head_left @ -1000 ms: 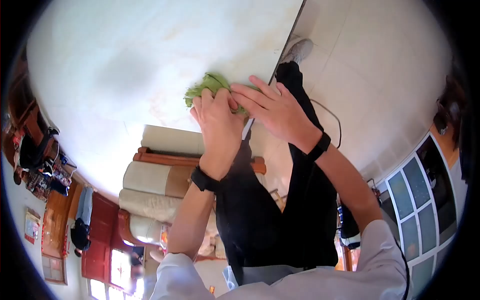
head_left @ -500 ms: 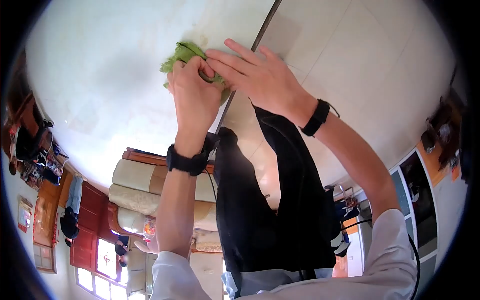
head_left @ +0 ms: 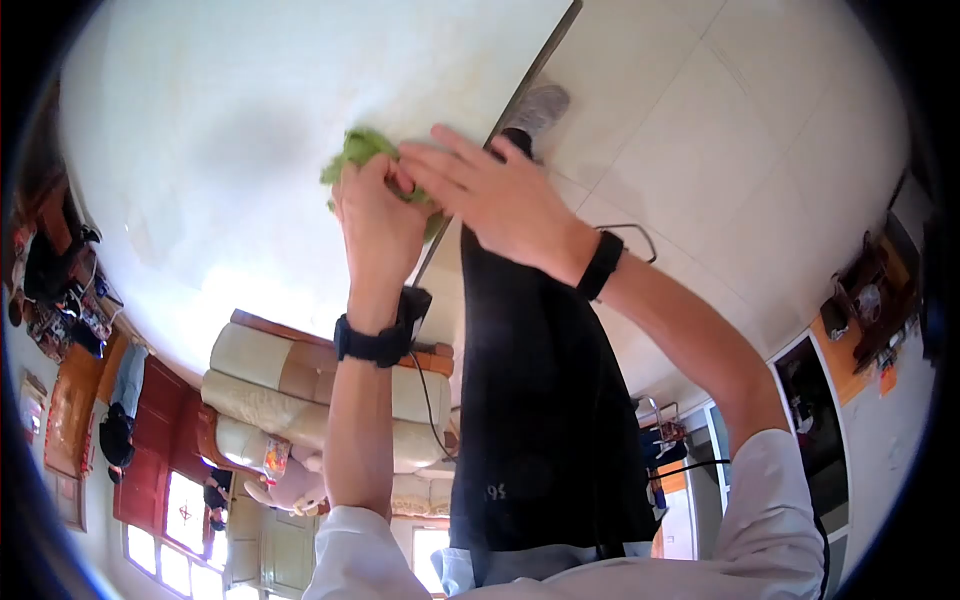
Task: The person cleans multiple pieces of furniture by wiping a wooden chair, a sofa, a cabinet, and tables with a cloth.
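Note:
A crumpled green cloth (head_left: 358, 146) with a ragged outline lies on the pale tabletop (head_left: 230, 130), close to its dark edge. My left hand (head_left: 382, 215) is closed on the cloth, its fingers bunched and slightly blurred. Stretched over the near side of the cloth, my right hand (head_left: 495, 200) has its fingers apart. Its fingertips overlap the left hand's fingers; whether its thumb touches the cloth I cannot tell. Black bands circle both wrists.
The table's dark edge (head_left: 540, 60) runs diagonally, with the tiled floor (head_left: 680, 130) to its right. My black-trousered leg (head_left: 530, 400) and a grey shoe (head_left: 543, 108) are beside it. A padded sofa (head_left: 260, 370) stands lower left. People are visible at the far left.
Both hands and the cloth appear lower in the view. My legs have shifted, and a grey shoe now shows by the table edge. The left hand keeps hold of the cloth.

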`<act>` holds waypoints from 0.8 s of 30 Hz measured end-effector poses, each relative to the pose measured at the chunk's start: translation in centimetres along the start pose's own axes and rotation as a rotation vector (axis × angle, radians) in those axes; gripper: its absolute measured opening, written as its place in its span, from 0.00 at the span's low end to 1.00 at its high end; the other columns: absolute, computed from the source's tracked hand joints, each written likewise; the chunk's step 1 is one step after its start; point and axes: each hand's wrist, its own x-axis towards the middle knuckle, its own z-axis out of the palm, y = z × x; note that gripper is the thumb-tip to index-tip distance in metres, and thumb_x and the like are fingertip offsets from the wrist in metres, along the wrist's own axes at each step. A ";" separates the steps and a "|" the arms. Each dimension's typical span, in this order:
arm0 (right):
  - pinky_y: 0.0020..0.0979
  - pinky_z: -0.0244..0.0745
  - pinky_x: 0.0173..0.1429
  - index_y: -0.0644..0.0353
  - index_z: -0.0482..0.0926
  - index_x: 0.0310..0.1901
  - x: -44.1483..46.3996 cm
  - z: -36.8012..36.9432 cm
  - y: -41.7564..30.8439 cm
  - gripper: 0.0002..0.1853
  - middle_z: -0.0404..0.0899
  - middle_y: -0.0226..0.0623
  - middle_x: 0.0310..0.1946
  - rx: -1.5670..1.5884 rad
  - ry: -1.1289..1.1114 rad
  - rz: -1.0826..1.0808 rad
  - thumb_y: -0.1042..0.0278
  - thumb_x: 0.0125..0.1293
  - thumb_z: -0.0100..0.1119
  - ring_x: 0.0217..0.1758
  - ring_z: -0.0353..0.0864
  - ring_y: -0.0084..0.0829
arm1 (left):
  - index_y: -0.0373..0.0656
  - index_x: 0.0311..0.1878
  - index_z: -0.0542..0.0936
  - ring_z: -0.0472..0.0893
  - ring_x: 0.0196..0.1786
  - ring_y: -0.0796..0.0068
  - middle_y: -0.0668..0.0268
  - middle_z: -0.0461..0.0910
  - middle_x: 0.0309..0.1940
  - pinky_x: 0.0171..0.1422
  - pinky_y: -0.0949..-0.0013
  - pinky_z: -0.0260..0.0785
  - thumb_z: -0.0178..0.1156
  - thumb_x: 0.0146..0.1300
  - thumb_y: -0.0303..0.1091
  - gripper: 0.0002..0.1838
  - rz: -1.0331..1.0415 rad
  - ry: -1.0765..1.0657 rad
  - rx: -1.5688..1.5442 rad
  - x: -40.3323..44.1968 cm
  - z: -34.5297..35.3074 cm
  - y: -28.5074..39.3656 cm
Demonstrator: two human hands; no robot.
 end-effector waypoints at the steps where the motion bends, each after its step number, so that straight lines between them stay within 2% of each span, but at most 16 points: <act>1: 0.37 0.69 0.64 0.48 0.66 0.76 -0.2 0.1 -0.2 0.33 0.60 0.23 0.80 0.014 -0.036 0.001 0.70 0.69 0.58 0.83 0.58 0.29 | 0.42 0.31 0.74 0.72 0.48 0.49 0.57 0.74 0.37 0.56 0.53 0.66 0.75 0.46 0.24 0.15 -0.103 -0.072 -0.024 -0.3 0.0 0.1; 2: 0.38 0.69 0.64 0.48 0.66 0.77 -0.2 0.2 -0.3 0.33 0.58 0.23 0.82 0.086 -0.034 0.005 0.70 0.69 0.57 0.84 0.55 0.28 | 0.36 0.28 0.70 0.73 0.32 0.63 0.59 0.72 0.30 0.38 0.62 0.68 0.72 0.45 0.17 0.16 0.017 0.046 0.018 -0.7 0.4 -0.2; 3: 0.38 0.69 0.64 0.48 0.66 0.77 -0.4 0.2 -0.5 0.33 0.58 0.23 0.82 0.086 -0.031 0.007 0.70 0.69 0.57 0.84 0.55 0.28 | 0.36 0.28 0.70 0.73 0.32 0.63 0.59 0.72 0.30 0.38 0.62 0.68 0.72 0.45 0.17 0.16 0.020 0.046 0.019 -1.1 0.3 -0.3; 5: 0.38 0.69 0.64 0.48 0.66 0.76 -0.3 0.1 -0.3 0.32 0.57 0.22 0.82 0.090 -0.103 -0.036 0.69 0.70 0.57 0.84 0.55 0.28 | 0.41 0.30 0.74 0.72 0.46 0.49 0.58 0.74 0.37 0.56 0.52 0.66 0.75 0.45 0.24 0.16 -0.142 -0.077 0.019 -1.2 -0.1 -0.5; 6: 0.39 0.73 0.63 0.53 0.70 0.72 -0.1 0.1 -0.4 0.30 0.59 0.25 0.80 0.071 -0.094 -0.067 0.68 0.67 0.58 0.82 0.58 0.30 | 0.41 0.30 0.74 0.72 0.46 0.49 0.58 0.74 0.36 0.55 0.53 0.66 0.73 0.46 0.22 0.15 -0.132 -0.071 0.007 -1.3 -0.1 -0.8; 9: 0.37 0.73 0.63 0.54 0.73 0.70 -0.1 0.0 -1.0 0.27 0.59 0.26 0.80 0.087 -0.086 -0.089 0.67 0.68 0.57 0.82 0.58 0.29 | 0.41 0.30 0.74 0.72 0.46 0.49 0.58 0.73 0.36 0.55 0.54 0.66 0.71 0.46 0.20 0.14 -0.079 -0.029 0.056 -2.4 -0.1 -1.4; 11: 0.35 0.73 0.62 0.54 0.75 0.67 0.0 0.1 -0.7 0.25 0.59 0.26 0.81 0.089 -0.079 -0.128 0.66 0.69 0.56 0.82 0.59 0.28 | 0.40 0.30 0.74 0.71 0.45 0.50 0.58 0.73 0.35 0.54 0.54 0.66 0.70 0.45 0.18 0.13 -0.121 -0.009 0.034 -2.8 -0.3 -0.9; 14: 0.31 0.71 0.62 0.54 0.77 0.64 0.1 -0.3 0.3 0.22 0.58 0.24 0.82 0.116 -0.170 -0.219 0.65 0.69 0.57 0.81 0.59 0.26 | 0.39 0.30 0.75 0.71 0.45 0.51 0.59 0.74 0.34 0.54 0.54 0.66 0.70 0.46 0.18 0.13 -0.138 -0.019 0.053 -3.3 -0.4 0.2; 16: 0.27 0.64 0.66 0.52 0.76 0.64 0.4 -0.5 1.3 0.20 0.54 0.24 0.83 0.093 -0.235 -0.344 0.63 0.71 0.55 0.84 0.53 0.25 | 0.38 0.31 0.75 0.71 0.44 0.51 0.59 0.74 0.33 0.52 0.53 0.66 0.69 0.48 0.19 0.11 -0.146 -0.051 0.037 -3.6 -0.2 0.1; 17: 0.27 0.64 0.66 0.52 0.76 0.64 0.4 -0.9 1.6 0.20 0.54 0.24 0.83 0.090 -0.256 -0.352 0.63 0.71 0.55 0.84 0.53 0.25 | 0.37 0.32 0.76 0.71 0.43 0.51 0.58 0.75 0.32 0.51 0.53 0.67 0.69 0.50 0.19 0.10 -0.145 -0.084 0.047 -3.9 -0.1 0.3; 18: 0.26 0.64 0.67 0.51 0.76 0.63 0.7 -1.2 1.7 0.19 0.53 0.23 0.83 0.071 -0.267 -0.374 0.63 0.71 0.55 0.84 0.53 0.25 | 0.38 0.32 0.76 0.71 0.42 0.51 0.60 0.76 0.29 0.51 0.53 0.66 0.69 0.50 0.20 0.10 -0.190 -0.030 0.013 -4.1 0.2 0.7; 21: 0.26 0.63 0.68 0.49 0.78 0.61 1.3 -1.8 2.1 0.18 0.53 0.22 0.83 0.040 -0.302 -0.408 0.63 0.71 0.56 0.84 0.53 0.25 | 0.40 0.32 0.76 0.71 0.45 0.52 0.60 0.73 0.34 0.53 0.54 0.65 0.71 0.47 0.20 0.12 -0.257 -0.065 -0.053 -4.8 1.2 0.5; 24: 0.24 0.68 0.61 0.51 0.79 0.58 1.7 -2.8 4.1 0.17 0.59 0.22 0.81 0.085 -0.210 -0.425 0.65 0.69 0.57 0.80 0.61 0.23 | 0.41 0.32 0.75 0.70 0.46 0.51 0.58 0.72 0.36 0.53 0.53 0.66 0.73 0.46 0.22 0.14 -0.318 -0.046 -0.106 -5.0 2.4 2.1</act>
